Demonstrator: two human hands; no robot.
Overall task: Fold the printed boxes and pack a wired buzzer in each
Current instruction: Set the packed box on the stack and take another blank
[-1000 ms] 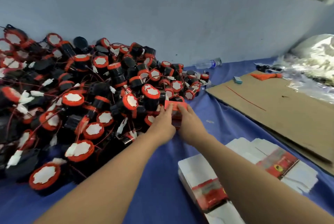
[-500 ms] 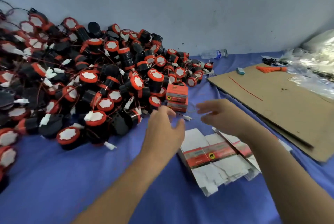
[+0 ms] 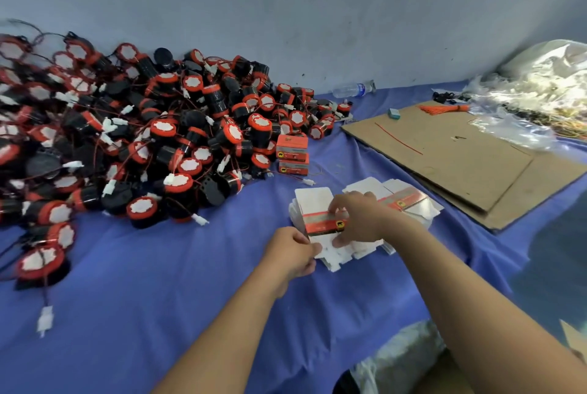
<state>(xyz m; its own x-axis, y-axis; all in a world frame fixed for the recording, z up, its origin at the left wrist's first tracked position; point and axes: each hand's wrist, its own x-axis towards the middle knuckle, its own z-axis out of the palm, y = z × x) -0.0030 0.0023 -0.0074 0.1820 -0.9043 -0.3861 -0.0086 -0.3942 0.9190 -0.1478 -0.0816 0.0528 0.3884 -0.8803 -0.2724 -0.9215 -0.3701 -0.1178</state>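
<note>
A stack of flat white box blanks with red printed bands (image 3: 313,204) lies on the blue cloth in front of me. My right hand (image 3: 359,218) rests on the stack, thumb and fingers pinching the top blank (image 3: 324,225) at its red band. My left hand (image 3: 293,252) pinches the near left corner of that same blank. Two folded red boxes (image 3: 292,155) stand stacked at the edge of a large heap of black and red wired buzzers (image 3: 165,142), beyond the blanks.
A flattened brown cardboard sheet (image 3: 451,155) lies to the right, with a small teal block (image 3: 394,113) and orange ties (image 3: 444,108) on it. Clear plastic bags (image 3: 546,91) pile up at the far right. A water bottle (image 3: 352,89) lies against the wall.
Both hands have left the folded red boxes by the heap and come back to the stack of blanks, where they now pinch the top blank. The camera has tilted down.
</note>
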